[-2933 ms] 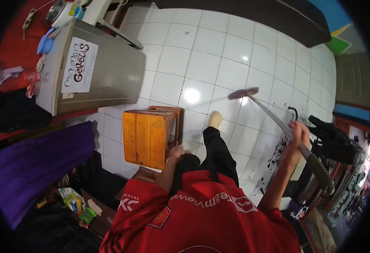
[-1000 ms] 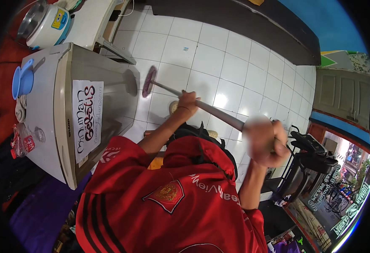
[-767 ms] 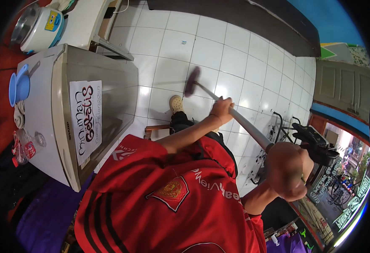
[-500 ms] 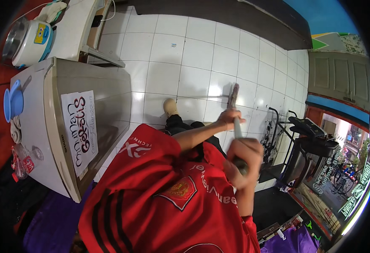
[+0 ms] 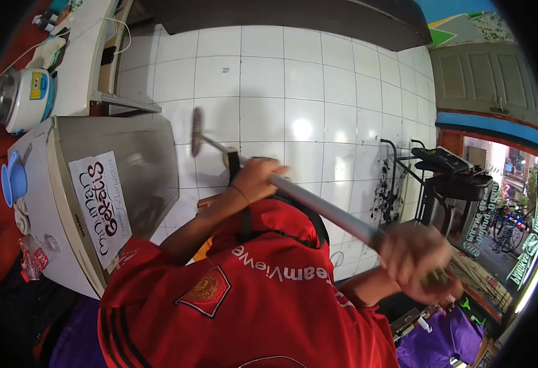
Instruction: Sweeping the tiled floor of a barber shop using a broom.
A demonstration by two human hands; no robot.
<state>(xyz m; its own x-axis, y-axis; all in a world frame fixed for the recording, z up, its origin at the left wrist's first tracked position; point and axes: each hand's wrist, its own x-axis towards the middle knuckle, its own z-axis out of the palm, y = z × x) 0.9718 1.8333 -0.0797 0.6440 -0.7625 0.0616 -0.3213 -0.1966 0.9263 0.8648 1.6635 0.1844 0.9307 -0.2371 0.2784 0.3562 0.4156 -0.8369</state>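
Since both hands are wrapped tight round the mop handle (image 5: 318, 205), left hand (image 5: 257, 179) further down the shaft, right hand (image 5: 416, 257) blurred at the top end, my guess is the risks sit near the fridge (image 5: 97, 202). The mop head (image 5: 196, 131) is on the glossy white tile floor (image 5: 306, 80) just beside the fridge's brushed-metal side, so a wide stroke could clip it. Shiny tiles might be slippery for a foot too. Smooth grey handle, flat dark head.

Red shirt (image 5: 250, 306), black shoulder stripes; grey metal mop handle (image 5: 318, 205); white tiled floor (image 5: 318, 80); grey fridge (image 5: 115, 184); purple cloth (image 5: 441, 337).
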